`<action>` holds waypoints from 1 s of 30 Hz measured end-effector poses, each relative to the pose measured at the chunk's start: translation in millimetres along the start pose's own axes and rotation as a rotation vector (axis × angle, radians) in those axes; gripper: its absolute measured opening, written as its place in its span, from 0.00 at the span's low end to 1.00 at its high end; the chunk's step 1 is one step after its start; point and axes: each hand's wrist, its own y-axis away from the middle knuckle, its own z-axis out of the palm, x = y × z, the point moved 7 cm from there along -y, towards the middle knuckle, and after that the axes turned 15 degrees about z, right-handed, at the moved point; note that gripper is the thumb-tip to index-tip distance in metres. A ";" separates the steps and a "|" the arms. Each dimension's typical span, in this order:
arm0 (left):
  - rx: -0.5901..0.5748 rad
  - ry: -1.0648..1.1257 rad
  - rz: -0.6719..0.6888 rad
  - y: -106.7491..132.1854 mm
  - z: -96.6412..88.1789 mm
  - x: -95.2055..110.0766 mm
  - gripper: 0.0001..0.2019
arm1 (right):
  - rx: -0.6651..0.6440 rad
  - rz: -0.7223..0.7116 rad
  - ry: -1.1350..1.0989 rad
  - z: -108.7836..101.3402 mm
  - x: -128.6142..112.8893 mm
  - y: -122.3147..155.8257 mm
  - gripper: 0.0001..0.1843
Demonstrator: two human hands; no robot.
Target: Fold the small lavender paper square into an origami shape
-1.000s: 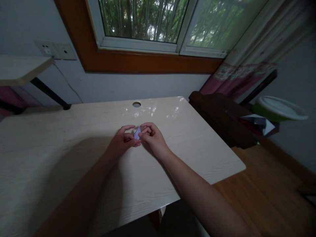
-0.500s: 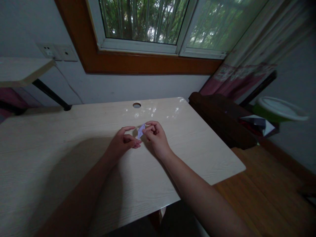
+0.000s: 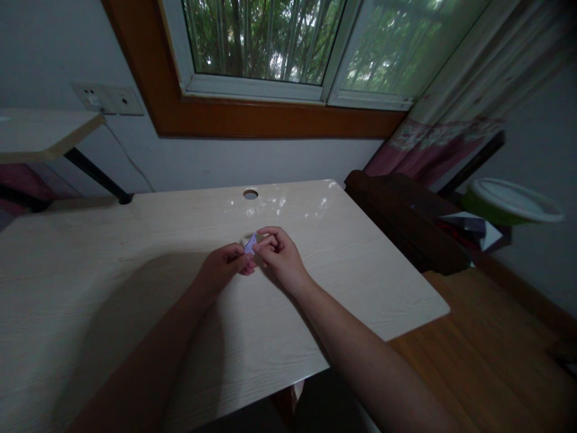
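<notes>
A small piece of folded purple paper [image 3: 250,243] is held between my two hands above the pale wooden desk [image 3: 288,325]. Its pointed tip sticks up between the fingers, while its lower part is hidden by them. My left hand [image 3: 225,263] pinches the paper from the left, thumb and fingers closed on its lower end. From the right, my right hand [image 3: 280,255] grips its edge between thumb and fingers, the index finger reaching over near the tip.
A round cable hole [image 3: 250,194] is cut near the desk's back edge. At the left stands a raised shelf [image 3: 49,135] on black legs. Beyond the desk's right side are dark wooden furniture [image 3: 387,210] and a green-and-white basin [image 3: 514,199]. A window [image 3: 261,42] is behind.
My left hand's fingers have closed onto the paper's lower end. The paper and my right hand have shifted slightly left, and less of the paper shows.
</notes>
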 end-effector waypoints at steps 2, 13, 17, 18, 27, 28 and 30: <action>-0.012 0.012 0.008 0.4 0.6 1.8 0.10 | 0.016 0.002 -0.005 -0.1 -0.6 0.8 0.20; -0.031 0.078 -0.030 2.0 1.9 1.2 0.11 | 0.042 0.035 -0.069 0.2 0.5 1.6 0.27; -0.032 0.085 -0.030 2.4 1.9 0.7 0.12 | 0.012 0.039 -0.066 1.3 0.6 -0.2 0.29; -0.036 0.081 -0.033 2.5 2.0 0.5 0.12 | 0.005 0.040 -0.066 1.2 0.7 -0.6 0.30; -0.111 0.081 -0.044 3.3 2.8 -0.5 0.11 | 0.040 0.029 -0.111 -3.5 -2.8 -1.0 0.29; -0.120 0.082 -0.049 3.4 2.9 -0.5 0.11 | 0.045 0.028 -0.118 -4.1 -3.4 -1.1 0.29; -0.129 0.085 -0.057 3.6 2.9 -0.8 0.11 | 0.054 0.018 -0.131 -5.9 -4.3 -1.7 0.30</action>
